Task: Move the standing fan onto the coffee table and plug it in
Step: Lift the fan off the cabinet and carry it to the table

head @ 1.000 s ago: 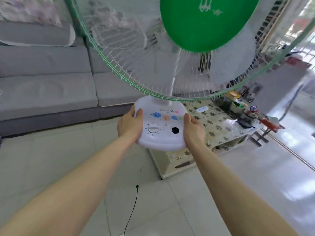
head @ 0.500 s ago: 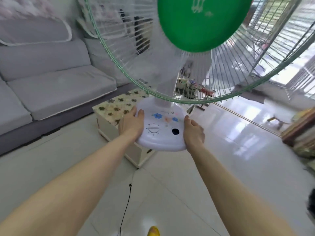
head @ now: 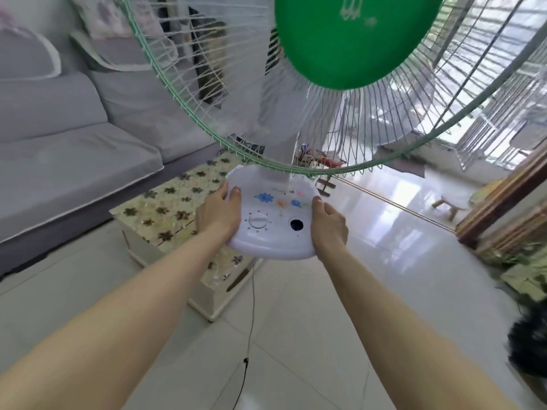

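Fan (head: 296, 84) position: held in the air in front of me, above the tiled floor (head: 296, 335) and partly over the near corner of the coffee table (head: 165, 211). I see no contact between fan and table.

Fan base (head: 272, 220): white plastic, with painted flowers, a round dial (head: 258, 222) and a dark round hole (head: 296, 224) on its top face. The base is tilted slightly toward me. Above it rises the wire guard (head: 207, 84) with a green rim, and a green centre disc (head: 352, 37) fills the upper middle of my view.

Cord (head: 250, 321): a thin dark line hangs from under the base down to the floor between my forearms. Its end runs out of view at the lower edge.

Coffee table: low, cream-coloured, with a flower-patterned top. Small cluttered items sit at its far end, seen through the guard; I cannot identify them. A grey sofa (head: 74, 149) stands just behind the table.

Left hand (head: 220, 216): closed on the left edge of the base, thumb on top, fingers wrapped beneath and hidden. The arm is extended forward.

Right hand (head: 328, 229): closed on the right edge of the base, thumb on top near the hole, fingers under the rim. This arm is also extended, roughly parallel to the left.
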